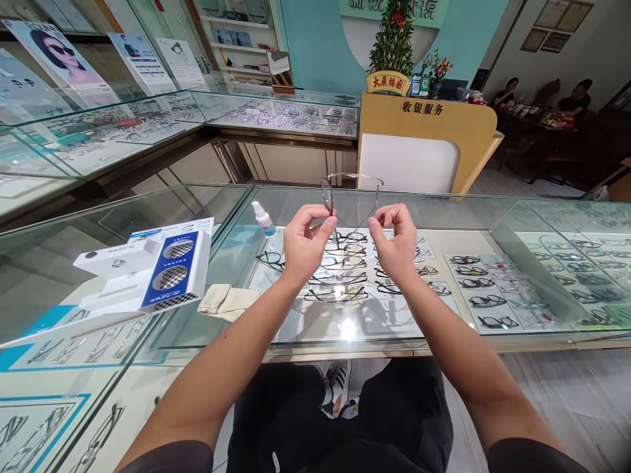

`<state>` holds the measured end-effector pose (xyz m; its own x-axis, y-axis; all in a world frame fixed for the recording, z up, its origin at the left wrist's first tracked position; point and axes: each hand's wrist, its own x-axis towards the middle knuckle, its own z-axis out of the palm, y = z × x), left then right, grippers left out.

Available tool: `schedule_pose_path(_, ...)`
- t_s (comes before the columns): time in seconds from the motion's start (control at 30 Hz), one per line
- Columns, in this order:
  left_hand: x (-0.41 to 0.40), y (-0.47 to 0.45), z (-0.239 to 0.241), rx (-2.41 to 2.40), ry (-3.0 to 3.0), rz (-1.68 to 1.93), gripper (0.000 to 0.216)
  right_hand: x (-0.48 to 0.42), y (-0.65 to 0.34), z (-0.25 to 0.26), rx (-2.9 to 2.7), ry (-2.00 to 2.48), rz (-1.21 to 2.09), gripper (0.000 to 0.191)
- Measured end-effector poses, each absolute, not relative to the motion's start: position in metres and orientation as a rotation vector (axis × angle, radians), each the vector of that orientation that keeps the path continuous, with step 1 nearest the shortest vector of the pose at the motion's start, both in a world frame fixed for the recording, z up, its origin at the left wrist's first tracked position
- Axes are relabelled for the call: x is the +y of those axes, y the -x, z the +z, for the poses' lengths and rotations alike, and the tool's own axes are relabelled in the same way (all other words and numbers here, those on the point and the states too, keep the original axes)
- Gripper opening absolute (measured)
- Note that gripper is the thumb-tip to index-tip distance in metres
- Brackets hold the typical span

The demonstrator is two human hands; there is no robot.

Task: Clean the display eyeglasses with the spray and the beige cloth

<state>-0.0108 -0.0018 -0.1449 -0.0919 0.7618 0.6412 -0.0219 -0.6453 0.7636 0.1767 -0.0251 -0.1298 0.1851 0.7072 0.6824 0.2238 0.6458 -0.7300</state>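
Above the glass counter, my left hand [305,242] pinches a pair of thin-rimmed eyeglasses [327,194] near one lens, between thumb and index finger. The thin temples stretch toward the right. My right hand [396,240] has its fingers curled, thumb against index finger, at the slender wire part of the same eyeglasses; the exact contact point is too small to make out clearly. Below both hands lie rows of dark-framed glasses [338,295]. A folded beige cloth [229,302] rests to the left of my left forearm.
On the counter's left stand a small white spray bottle [263,219] and an opened blue-and-white box [175,269]. Glass display cases [276,118] line the far side. A yellow cashier desk [428,125] is ahead; two people sit at the back right.
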Motion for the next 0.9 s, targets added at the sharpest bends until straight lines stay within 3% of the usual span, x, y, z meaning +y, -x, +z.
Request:
schedule_pose_path(0.27,-0.012,0.009,-0.142,0.771,-1.836,1.535,0.025,-0.023,-0.183,-0.133,-1.753,0.896,0.359,0.02)
schedule_pose_path(0.67,0.003,0.012,-0.148,0.765,-1.453,1.67,0.035,-0.023,-0.182,-0.131,-1.685,1.052,0.644,0.012)
schedule_pose_path(0.8,0.002,0.011,-0.147,0.764,-1.524,1.569,0.037,-0.025,-0.179,-0.131,-1.765,0.898,0.699,0.029)
schedule_pose_path(0.9,0.0,0.011,-0.147,0.744,-1.532,1.458,0.033,-0.025,-0.177,-0.133,-1.816,0.827,0.724,0.022)
